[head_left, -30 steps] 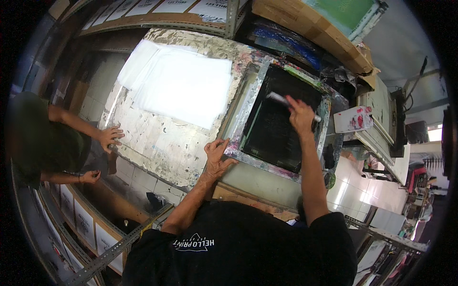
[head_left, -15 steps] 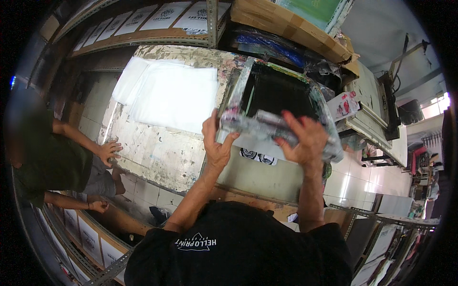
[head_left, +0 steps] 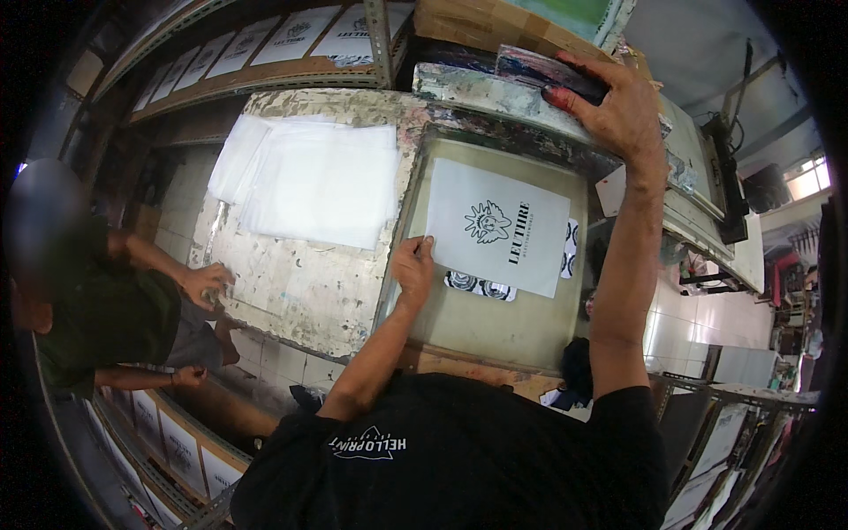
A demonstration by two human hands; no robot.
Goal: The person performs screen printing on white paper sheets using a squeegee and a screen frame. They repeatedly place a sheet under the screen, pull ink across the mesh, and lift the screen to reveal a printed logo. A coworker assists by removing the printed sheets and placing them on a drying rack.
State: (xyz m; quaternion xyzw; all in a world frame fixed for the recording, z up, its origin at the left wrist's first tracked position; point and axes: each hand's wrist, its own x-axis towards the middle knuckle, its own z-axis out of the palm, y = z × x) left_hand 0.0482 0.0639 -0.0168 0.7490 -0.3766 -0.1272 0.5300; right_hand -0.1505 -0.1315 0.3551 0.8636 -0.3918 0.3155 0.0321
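Observation:
A white printed sheet (head_left: 542, 247) with a black figure and lettering lies on the pale printing bed (head_left: 477, 331). At its left edge my left hand (head_left: 413, 268) is closed, the fingertips pinching the sheet's margin. The screen frame (head_left: 468, 88) is tilted up at the far side of the bed, its paint-stained edge facing me. My right hand (head_left: 623, 110), with red-stained fingertips, is up there, closed around a squeegee (head_left: 530, 66) along the frame's edge. The frame's mesh is hidden from this angle.
A stack of blank white sheets (head_left: 327, 181) lies on the stained table (head_left: 300, 283) to the left. A co-worker's hand (head_left: 208, 284) rests at that table's left edge. Shelves (head_left: 238, 75) with printed sheets stand behind. A cardboard box (head_left: 495, 26) sits beyond the frame.
The screen frame has swung up and away from the bed, uncovering the printed sheet. My right hand went up with it; my left hand left the frame and moved down to the sheet's edge.

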